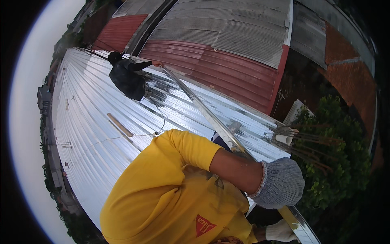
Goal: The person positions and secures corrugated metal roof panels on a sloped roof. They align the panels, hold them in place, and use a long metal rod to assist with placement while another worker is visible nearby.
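Observation:
A long silver metal channel (205,110) runs diagonally from a co-worker's outstretched hand down to the lower right. My left hand (280,183), in a grey knitted glove, is closed over it; the glove's back faces up and the fingertips are hidden. Farther along, near the lower right, my right hand (281,232) in a white glove is closed at the channel's edge, with its fingers partly hidden. My yellow sleeve (197,146) and bare left forearm cover part of the channel's length.
A dark-clothed co-worker (126,77) is low on the shiny corrugated metal roof (93,110). A wooden stick (120,125) and a thin cable (164,116) lie there. Near the roof edge are a white pipe end (283,139), rusty rods (313,158) and a leafy tree (337,175). Red roofing (227,73) lies beyond.

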`<state>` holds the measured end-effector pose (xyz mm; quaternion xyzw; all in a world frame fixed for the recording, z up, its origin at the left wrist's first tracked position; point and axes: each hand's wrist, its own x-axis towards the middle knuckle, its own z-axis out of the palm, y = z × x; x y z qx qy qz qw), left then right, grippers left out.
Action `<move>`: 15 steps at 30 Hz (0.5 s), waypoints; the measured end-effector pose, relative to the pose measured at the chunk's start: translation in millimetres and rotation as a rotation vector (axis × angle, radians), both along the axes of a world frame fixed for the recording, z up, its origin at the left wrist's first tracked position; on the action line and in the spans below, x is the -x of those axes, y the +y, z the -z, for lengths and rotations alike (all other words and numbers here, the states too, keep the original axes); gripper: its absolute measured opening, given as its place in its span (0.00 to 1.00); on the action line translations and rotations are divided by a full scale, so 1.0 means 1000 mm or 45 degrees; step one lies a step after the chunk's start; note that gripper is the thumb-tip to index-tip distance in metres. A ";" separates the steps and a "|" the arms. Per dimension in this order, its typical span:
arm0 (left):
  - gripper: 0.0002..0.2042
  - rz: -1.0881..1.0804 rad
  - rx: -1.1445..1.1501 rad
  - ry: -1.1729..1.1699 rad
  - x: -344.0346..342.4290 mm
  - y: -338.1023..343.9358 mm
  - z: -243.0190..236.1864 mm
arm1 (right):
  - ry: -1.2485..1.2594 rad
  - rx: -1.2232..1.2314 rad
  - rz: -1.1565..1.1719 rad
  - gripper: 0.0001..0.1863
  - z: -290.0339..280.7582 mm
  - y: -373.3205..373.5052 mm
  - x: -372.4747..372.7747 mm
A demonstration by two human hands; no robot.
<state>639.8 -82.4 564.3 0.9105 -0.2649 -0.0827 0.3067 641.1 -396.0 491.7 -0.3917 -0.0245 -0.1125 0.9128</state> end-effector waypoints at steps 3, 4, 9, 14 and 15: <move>0.12 -0.180 0.119 0.028 0.038 0.069 0.037 | 0.138 0.123 0.166 0.11 0.001 0.012 -0.010; 0.12 -0.198 0.025 0.060 0.049 0.088 0.047 | 0.162 0.363 0.308 0.11 0.001 0.018 -0.012; 0.09 -0.410 -0.206 0.379 0.093 0.170 0.092 | 0.062 0.209 0.151 0.13 0.007 0.015 -0.021; 0.10 -0.453 -0.354 0.453 0.116 0.228 0.136 | -0.075 -0.144 -0.170 0.11 0.006 0.020 -0.028; 0.11 -0.461 -0.339 0.402 0.123 0.237 0.148 | -0.076 -0.115 -0.174 0.12 0.006 0.022 -0.029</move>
